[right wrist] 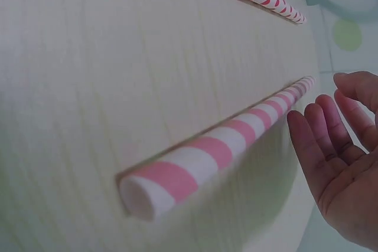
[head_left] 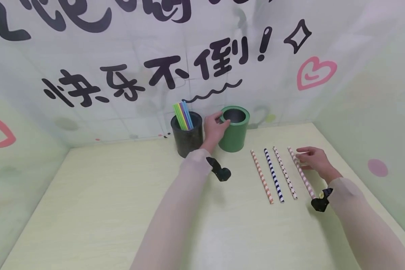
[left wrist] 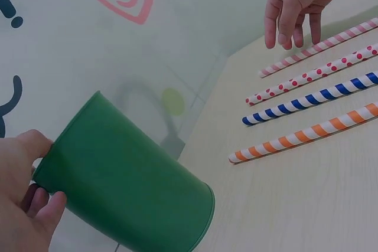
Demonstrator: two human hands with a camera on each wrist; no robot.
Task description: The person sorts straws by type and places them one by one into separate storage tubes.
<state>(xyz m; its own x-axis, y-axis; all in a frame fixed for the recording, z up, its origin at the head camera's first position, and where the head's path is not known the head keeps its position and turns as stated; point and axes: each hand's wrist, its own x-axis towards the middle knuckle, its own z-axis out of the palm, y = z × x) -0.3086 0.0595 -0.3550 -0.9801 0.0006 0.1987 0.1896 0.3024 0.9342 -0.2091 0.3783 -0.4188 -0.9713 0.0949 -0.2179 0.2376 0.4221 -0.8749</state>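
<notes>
My left hand [head_left: 215, 129] holds the rim of a green cup [head_left: 234, 137], fingers on one side of its wall and thumb on the other. The cup stands upright near the back wall. My right hand [head_left: 314, 161] hovers beside a pink-striped straw [head_left: 304, 176] at the right, fingers loosely spread and holding nothing. In the right wrist view its fingertips [right wrist: 295, 119] come close to the far part of that straw. Left of it lie a red-dotted straw [left wrist: 313, 75], a blue-striped straw [left wrist: 310, 98] and an orange-striped straw [left wrist: 304, 134], roughly side by side on the table.
Just left of the green cup stands a black cup [head_left: 188, 140] with several green, yellow, purple and blue straws [head_left: 183, 116] in it. A lettered sheet [head_left: 148, 93] hangs behind the pale table [head_left: 98, 210]. Side walls [head_left: 381, 127] border it.
</notes>
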